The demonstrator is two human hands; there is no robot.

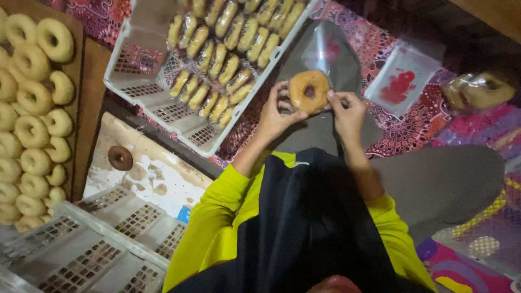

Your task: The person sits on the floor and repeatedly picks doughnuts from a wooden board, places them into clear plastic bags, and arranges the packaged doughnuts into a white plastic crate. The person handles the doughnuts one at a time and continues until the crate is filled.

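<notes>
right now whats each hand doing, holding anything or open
Left hand: closed on the left edge of the doughnut.
Right hand: fingers pinched on the doughnut's right edge, over a clear plastic bag.

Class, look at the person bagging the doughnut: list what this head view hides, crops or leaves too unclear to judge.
- Doughnut: whether it sits inside the clear bag is unclear; glare and fingers of the left hand and right hand cover the edges.
- White crate: its far rows of wrapped doughnuts are cut off by the top edge.
- Plain doughnuts: cropped by the left edge.
- Dark doughnut: its topping is too dim to tell.
</notes>
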